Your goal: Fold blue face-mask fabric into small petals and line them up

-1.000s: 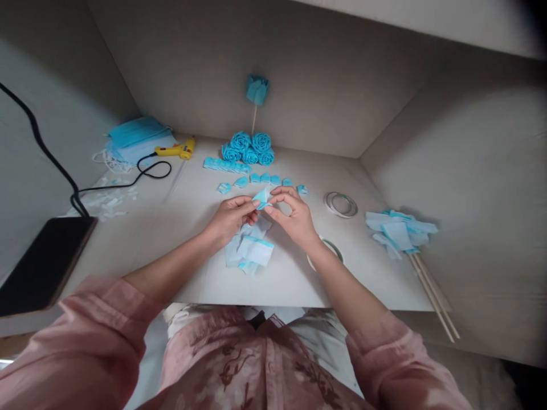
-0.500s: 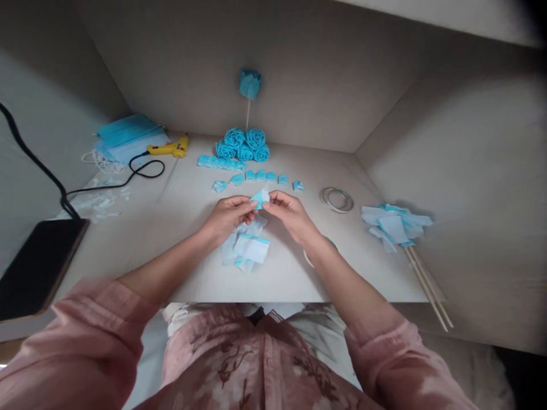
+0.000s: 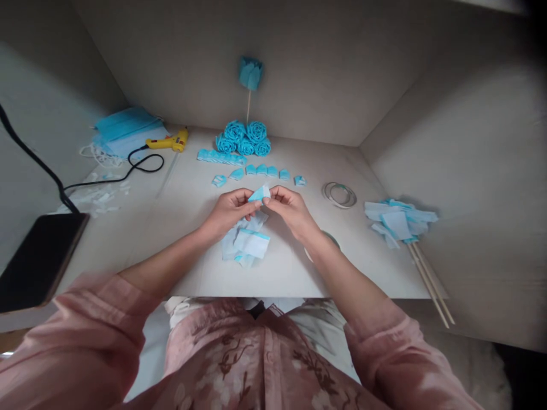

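Observation:
Between both hands is a small folded piece of blue-and-white mask fabric [image 3: 260, 194]. My left hand [image 3: 225, 212] pinches its left side. The thumb and fingertips of my right hand [image 3: 291, 209] grip its right side. Right below the hands lies a loose pile of cut mask fabric pieces [image 3: 252, 244], white and pale blue. Just beyond the fingers runs a row of small folded blue petals [image 3: 262, 170]. Farther back is a strip of overlapping blue petals [image 3: 221, 157].
Blue fabric roses [image 3: 245, 139] are stacked at the back, below a stemmed blue flower [image 3: 250, 74]. Left are a yellow glue gun [image 3: 167, 141], masks [image 3: 127, 131] and a phone [image 3: 40, 256]. Right are tape rings [image 3: 339, 195], fabric pieces [image 3: 397, 221] and wooden sticks [image 3: 429, 285].
The fabric piece has turned slightly in my fingers, its blue part now reaching further left. Both hands stay in nearly the same place, and the view has shifted a little.

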`<state>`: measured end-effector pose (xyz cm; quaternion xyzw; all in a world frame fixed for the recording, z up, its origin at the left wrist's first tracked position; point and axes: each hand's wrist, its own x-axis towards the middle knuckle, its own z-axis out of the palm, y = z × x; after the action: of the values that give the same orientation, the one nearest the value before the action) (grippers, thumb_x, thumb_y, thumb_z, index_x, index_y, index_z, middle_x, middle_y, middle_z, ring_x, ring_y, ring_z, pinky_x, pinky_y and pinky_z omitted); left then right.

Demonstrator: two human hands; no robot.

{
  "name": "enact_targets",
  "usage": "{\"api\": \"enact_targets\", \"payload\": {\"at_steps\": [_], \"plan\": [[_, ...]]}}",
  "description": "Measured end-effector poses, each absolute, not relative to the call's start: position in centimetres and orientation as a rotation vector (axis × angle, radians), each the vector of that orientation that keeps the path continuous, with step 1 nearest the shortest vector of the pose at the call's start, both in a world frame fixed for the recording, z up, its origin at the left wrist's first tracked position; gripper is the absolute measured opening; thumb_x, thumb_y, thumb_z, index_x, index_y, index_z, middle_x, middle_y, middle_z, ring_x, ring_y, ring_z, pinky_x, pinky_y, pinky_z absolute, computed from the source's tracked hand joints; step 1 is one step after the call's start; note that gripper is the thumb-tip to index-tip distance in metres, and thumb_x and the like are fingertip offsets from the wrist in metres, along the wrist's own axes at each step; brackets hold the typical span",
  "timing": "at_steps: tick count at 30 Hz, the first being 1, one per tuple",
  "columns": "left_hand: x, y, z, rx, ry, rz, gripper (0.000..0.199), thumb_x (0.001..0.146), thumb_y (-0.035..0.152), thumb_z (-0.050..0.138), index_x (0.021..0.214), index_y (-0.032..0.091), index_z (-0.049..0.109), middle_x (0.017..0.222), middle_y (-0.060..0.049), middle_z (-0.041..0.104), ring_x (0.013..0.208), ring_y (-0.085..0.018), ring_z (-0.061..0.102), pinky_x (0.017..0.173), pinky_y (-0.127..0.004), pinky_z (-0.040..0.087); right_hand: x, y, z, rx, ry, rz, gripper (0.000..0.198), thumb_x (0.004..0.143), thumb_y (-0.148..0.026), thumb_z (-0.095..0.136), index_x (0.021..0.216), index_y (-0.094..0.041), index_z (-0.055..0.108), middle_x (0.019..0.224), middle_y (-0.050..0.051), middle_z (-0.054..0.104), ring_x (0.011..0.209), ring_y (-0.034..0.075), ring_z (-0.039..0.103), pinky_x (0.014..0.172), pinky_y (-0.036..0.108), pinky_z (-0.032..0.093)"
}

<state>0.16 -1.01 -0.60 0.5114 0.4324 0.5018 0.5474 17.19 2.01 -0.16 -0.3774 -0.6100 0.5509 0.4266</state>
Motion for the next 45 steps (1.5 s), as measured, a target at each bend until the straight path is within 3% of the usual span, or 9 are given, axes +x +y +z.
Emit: {"api": "enact_targets", "payload": {"at_steps": [3, 9, 14, 20, 24, 32, 45], "plan": [[0.1, -0.9, -0.6, 1.143, 0.993, 1.179, 0.028, 0.070, 0.037, 0.077, 0.073, 0.014, 0.062, 0.067, 0.000, 0.062, 0.057, -0.008, 0.054, 0.056, -0.022, 0.043, 17.3, 1.9, -0.1, -0.908, -1.530, 1.447, 0.031, 0.072, -0.046, 0.076, 0.076, -0.019, 0.062, 0.070, -0.003, 0.056, 0.069, 0.012, 0.049, 0.070, 0.027, 0.038], [-0.1, -0.8, -0.3, 0.988, 0.953, 1.113, 0.022, 0.071, 0.028, 0.074, 0.071, 0.014, 0.057, 0.061, 0.001, 0.059, 0.052, -0.008, 0.053, 0.052, -0.021, 0.041, 18.1, 2.6, 0.7, -0.837, -1.513, 1.564, 0.040, 0.070, -0.047, 0.079, 0.099, -0.022, 0.070, 0.090, 0.002, 0.067, 0.089, 0.016, 0.059, 0.088, 0.031, 0.043], [0.0, -1.0, -0.3, 1.053, 0.983, 1.035, 0.019, 0.071, 0.026, 0.071, 0.071, 0.015, 0.056, 0.057, 0.002, 0.058, 0.051, -0.008, 0.053, 0.051, -0.021, 0.040, 18.3, 2.9, 0.3, -0.871, -1.564, 1.423, 0.037, 0.071, -0.044, 0.079, 0.100, -0.022, 0.072, 0.081, 0.000, 0.064, 0.077, 0.013, 0.056, 0.078, 0.029, 0.044], [0.1, -1.0, -0.8, 1.166, 0.946, 0.980, 0.017, 0.073, 0.026, 0.070, 0.071, 0.015, 0.058, 0.055, 0.002, 0.059, 0.050, -0.007, 0.053, 0.051, -0.020, 0.039, 17.9, 2.2, 0.1, -0.958, -1.718, 1.082, 0.014, 0.076, -0.034, 0.074, 0.080, -0.020, 0.073, 0.069, -0.002, 0.061, 0.066, 0.011, 0.050, 0.065, 0.026, 0.041], [0.1, -1.1, -0.5, 1.148, 0.938, 0.993, 0.016, 0.072, 0.024, 0.070, 0.073, 0.014, 0.058, 0.056, 0.002, 0.060, 0.050, -0.008, 0.053, 0.051, -0.021, 0.040, 17.7, 1.8, 0.7, -0.960, -1.804, 0.861, 0.007, 0.078, -0.027, 0.071, 0.078, -0.020, 0.073, 0.070, -0.002, 0.063, 0.066, 0.011, 0.051, 0.065, 0.025, 0.042], [0.0, -1.3, 0.0, 0.994, 0.810, 1.024, 0.017, 0.072, 0.023, 0.070, 0.076, 0.014, 0.056, 0.062, 0.000, 0.061, 0.052, -0.009, 0.056, 0.051, -0.022, 0.042, 18.0, 2.1, 0.6, -0.783, -1.965, 0.549, 0.011, 0.087, -0.026, 0.064, 0.088, -0.024, 0.075, 0.080, 0.001, 0.070, 0.075, 0.015, 0.061, 0.077, 0.032, 0.047], [0.0, -1.3, 0.3, 0.982, 0.779, 1.031, 0.017, 0.075, 0.024, 0.069, 0.076, 0.014, 0.056, 0.062, -0.001, 0.061, 0.052, -0.009, 0.055, 0.052, -0.022, 0.042, 18.6, 2.5, 0.6, -0.685, -2.153, 0.077, 0.024, 0.094, -0.022, 0.055, 0.103, -0.028, 0.075, 0.086, 0.002, 0.071, 0.084, 0.017, 0.061, 0.087, 0.039, 0.040]]}}
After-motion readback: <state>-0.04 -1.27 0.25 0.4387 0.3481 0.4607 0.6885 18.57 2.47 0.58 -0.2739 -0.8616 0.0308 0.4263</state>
